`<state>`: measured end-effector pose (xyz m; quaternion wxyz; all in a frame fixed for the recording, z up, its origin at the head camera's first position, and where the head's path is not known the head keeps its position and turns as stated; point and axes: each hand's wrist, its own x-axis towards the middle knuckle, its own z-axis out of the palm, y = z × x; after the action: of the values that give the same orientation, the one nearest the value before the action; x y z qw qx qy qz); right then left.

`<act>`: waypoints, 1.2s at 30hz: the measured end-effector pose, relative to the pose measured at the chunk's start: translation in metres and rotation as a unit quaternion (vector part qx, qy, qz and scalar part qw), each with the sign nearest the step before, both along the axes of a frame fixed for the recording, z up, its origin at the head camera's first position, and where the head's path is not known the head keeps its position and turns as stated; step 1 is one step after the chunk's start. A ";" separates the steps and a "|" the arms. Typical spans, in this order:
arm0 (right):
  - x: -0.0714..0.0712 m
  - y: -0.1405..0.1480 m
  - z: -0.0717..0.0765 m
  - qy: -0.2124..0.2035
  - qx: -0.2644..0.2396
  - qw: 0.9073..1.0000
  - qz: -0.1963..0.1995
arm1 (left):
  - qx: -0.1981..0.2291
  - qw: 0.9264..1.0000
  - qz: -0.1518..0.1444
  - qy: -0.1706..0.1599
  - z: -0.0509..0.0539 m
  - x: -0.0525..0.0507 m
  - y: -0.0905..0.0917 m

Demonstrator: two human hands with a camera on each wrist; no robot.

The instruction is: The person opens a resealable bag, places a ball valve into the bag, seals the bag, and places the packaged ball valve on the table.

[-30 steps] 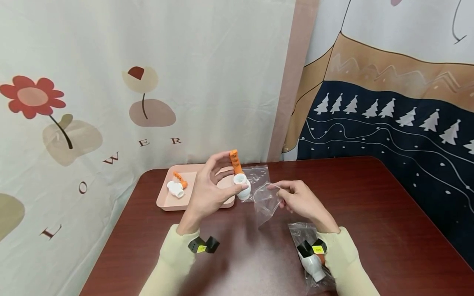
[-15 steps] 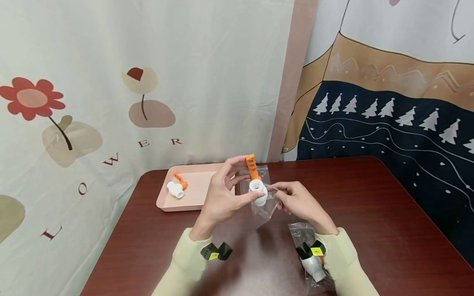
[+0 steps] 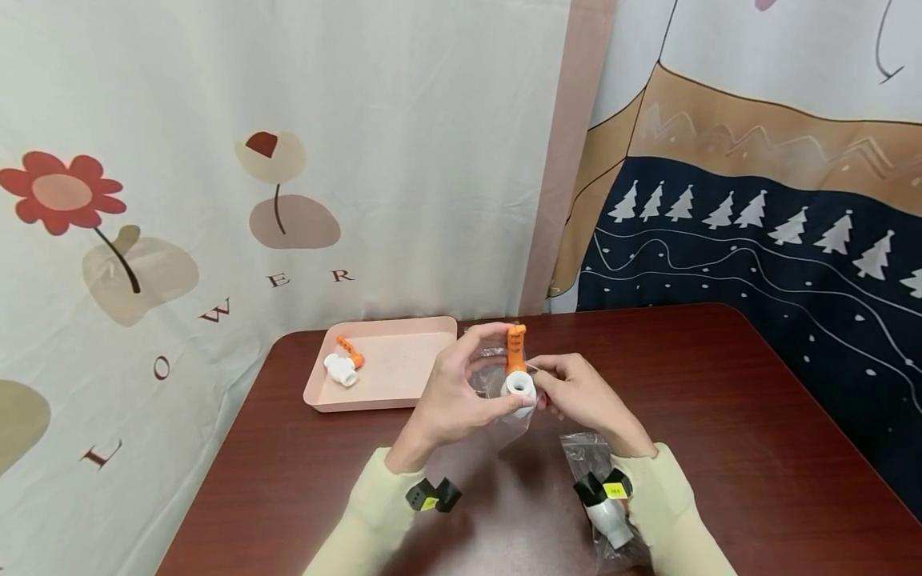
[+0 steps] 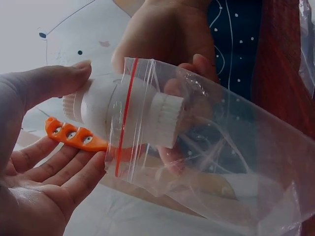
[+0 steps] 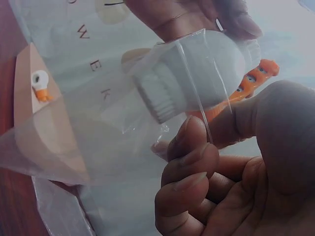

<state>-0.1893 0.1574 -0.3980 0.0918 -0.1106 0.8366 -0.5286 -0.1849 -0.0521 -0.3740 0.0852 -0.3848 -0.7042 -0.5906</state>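
Observation:
My left hand (image 3: pixel 457 396) grips a white valve (image 3: pixel 519 387) with an orange handle (image 3: pixel 515 349), thumb on the white body and fingers along the handle. In the left wrist view, the valve's ribbed end (image 4: pixel 169 120) lies inside the mouth of a clear zip bag (image 4: pixel 231 142) with a red line. The handle (image 4: pixel 74 136) is partly outside the bag. My right hand (image 3: pixel 587 396) pinches the bag's edge between thumb and curled fingers; the right wrist view shows those fingers (image 5: pixel 189 162) beside the valve body (image 5: pixel 202 71).
A pink tray (image 3: pixel 403 392) at the back left holds another white valve (image 3: pixel 341 369) with an orange handle. Near my right forearm lies a bagged valve (image 3: pixel 609 520). Another clear bag lies behind my left hand, largely hidden. Patterned curtains hang behind the brown table (image 3: pixel 756 448).
My left hand has moved right and slightly down with the valve, whose end has passed into the bag's mouth. My right hand has stayed nearly still, holding the bag.

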 end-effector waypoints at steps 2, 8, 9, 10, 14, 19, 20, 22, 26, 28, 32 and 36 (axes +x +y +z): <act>0.000 0.000 0.000 0.000 0.000 1.000 0.001 | -0.012 1.000 -0.004 0.007 -0.001 0.001 0.000; 0.001 0.000 0.002 0.003 0.001 1.000 0.000 | -0.038 0.999 -0.002 0.025 -0.003 0.001 0.001; 0.001 0.000 0.003 0.003 0.001 1.000 0.000 | -0.043 0.999 0.003 0.026 -0.004 0.001 0.001; 0.001 0.000 0.003 0.003 0.002 1.000 0.000 | -0.047 0.998 0.008 0.028 -0.005 0.000 0.001; 0.002 0.000 0.004 0.000 0.003 1.000 -0.003 | -0.068 0.997 0.032 0.034 -0.008 0.000 0.000; 0.002 0.001 0.003 -0.004 0.002 1.000 -0.009 | -0.091 0.993 0.062 0.039 -0.009 0.001 0.000; 0.002 0.001 0.003 -0.005 0.002 1.000 -0.011 | -0.095 0.992 0.067 0.038 -0.009 0.001 0.000; 0.002 0.001 0.003 -0.006 0.001 1.000 -0.013 | -0.100 0.992 0.073 0.034 -0.010 0.002 0.000; 0.003 0.000 0.003 -0.003 0.000 1.000 -0.016 | -0.107 0.992 0.071 0.017 -0.013 0.002 -0.001; 0.003 0.000 0.004 0.001 0.000 1.000 -0.015 | -0.113 0.991 0.067 0.004 -0.014 0.002 -0.001; 0.004 0.000 0.005 0.011 -0.002 1.000 -0.008 | -0.131 0.989 0.061 -0.024 -0.014 0.001 0.000; 0.005 0.000 0.005 0.013 -0.005 1.000 0.002 | -0.154 0.985 0.063 -0.052 -0.015 0.000 0.001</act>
<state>-0.1847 0.1575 -0.3929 0.0809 -0.1195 0.8347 -0.5314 -0.1845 -0.0514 -0.3888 0.0249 -0.3171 -0.8131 -0.4876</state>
